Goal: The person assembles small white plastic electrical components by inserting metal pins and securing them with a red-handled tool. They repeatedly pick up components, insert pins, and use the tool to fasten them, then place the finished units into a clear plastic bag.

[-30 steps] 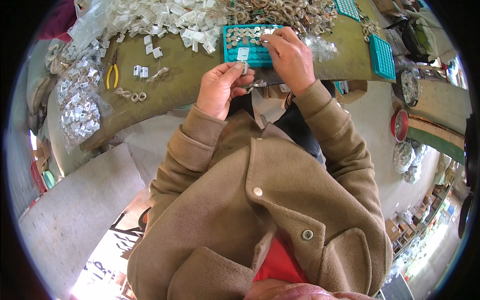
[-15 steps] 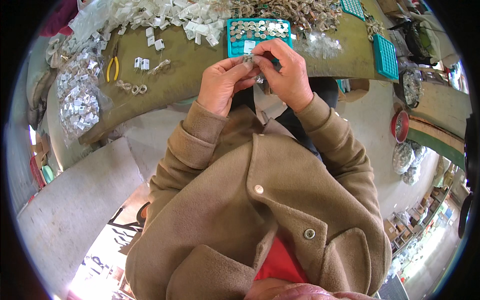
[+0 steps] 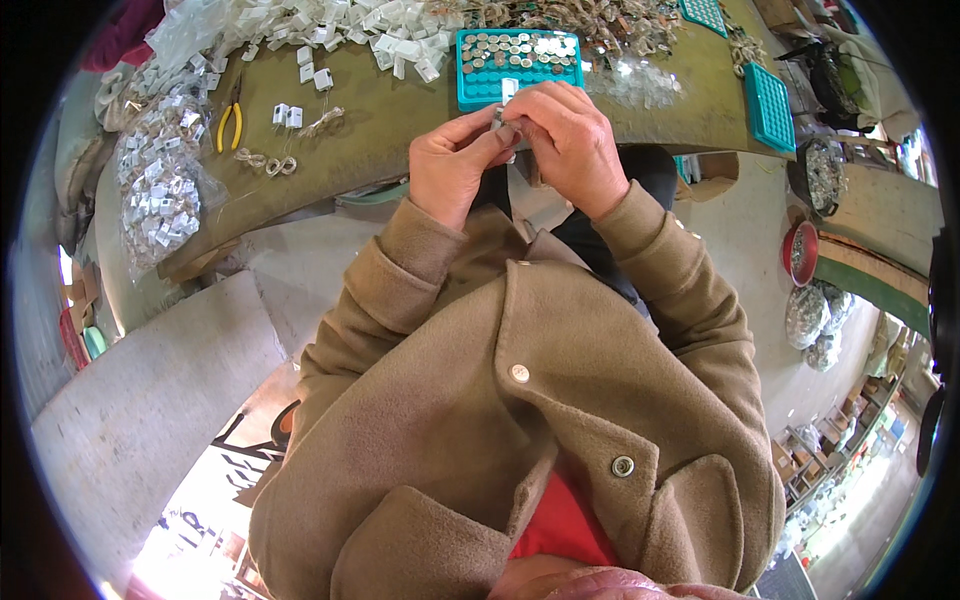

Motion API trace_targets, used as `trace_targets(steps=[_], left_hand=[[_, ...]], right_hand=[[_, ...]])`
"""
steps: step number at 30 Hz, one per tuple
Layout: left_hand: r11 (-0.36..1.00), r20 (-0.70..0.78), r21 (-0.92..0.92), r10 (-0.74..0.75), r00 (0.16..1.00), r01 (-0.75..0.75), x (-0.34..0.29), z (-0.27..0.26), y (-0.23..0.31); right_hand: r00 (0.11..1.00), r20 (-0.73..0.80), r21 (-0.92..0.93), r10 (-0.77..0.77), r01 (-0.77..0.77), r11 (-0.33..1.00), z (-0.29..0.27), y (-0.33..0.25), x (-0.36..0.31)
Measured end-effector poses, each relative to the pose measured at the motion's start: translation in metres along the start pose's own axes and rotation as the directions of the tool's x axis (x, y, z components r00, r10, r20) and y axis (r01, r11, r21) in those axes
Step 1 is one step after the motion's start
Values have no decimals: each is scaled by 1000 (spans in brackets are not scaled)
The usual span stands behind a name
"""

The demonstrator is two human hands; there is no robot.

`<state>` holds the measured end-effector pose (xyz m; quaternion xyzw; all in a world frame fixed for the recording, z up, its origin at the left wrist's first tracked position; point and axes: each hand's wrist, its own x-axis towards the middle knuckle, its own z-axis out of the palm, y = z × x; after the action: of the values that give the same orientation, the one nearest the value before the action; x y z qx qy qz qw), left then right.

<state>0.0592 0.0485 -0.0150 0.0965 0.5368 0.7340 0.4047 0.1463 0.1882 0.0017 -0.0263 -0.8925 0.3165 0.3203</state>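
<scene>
In front of my body, both hands meet at the near edge of a teal tray (image 3: 468, 92). My left hand (image 3: 448, 168) pinches a small greyish part (image 3: 498, 118) between thumb and fingertips. Bent fingers of my right hand (image 3: 572, 140) close over the same spot and cover most of that part. Just beyond the fingertips a small white plastic case (image 3: 510, 88) shows against the tray; whether it is joined to the part I cannot tell. Rows of round silvery discs (image 3: 515, 47) fill the far portion of the tray, with bare teal pockets nearer me.
Yellow-handled pliers (image 3: 230, 125), coiled wires (image 3: 280, 166) and a few white cases (image 3: 287, 116) lie left on the green table (image 3: 370, 140). A heap of white cases (image 3: 400, 45) spreads behind. Clear pieces (image 3: 640, 85) and another teal tray (image 3: 769, 110) are to the right.
My right hand has turned, its fingers curling down closer to my left hand and covering more of the small part. The white case has shifted slightly right.
</scene>
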Motion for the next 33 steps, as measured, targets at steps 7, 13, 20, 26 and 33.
trace_targets(steps=[7,13,20,26,33], left_hand=[[987,146,148,48,988,-70,0,-10,7],[980,113,-88,-170,979,180,-3,-7,10],[824,315,-381,-310,897,419,3,-22,4],[660,498,-465,-357,791,590,9,-32,-8],[562,400,-591,-420,815,579,2,-18,-7]], right_hand=[[836,196,551,513,-526,647,-2,3,-1],[770,222,501,597,-616,608,6,-8,-4],[773,285,451,567,-630,633,3,-13,-3],[658,495,748,567,-655,108,0,-6,-2],[745,530,719,405,-648,252,-7,8,-5]])
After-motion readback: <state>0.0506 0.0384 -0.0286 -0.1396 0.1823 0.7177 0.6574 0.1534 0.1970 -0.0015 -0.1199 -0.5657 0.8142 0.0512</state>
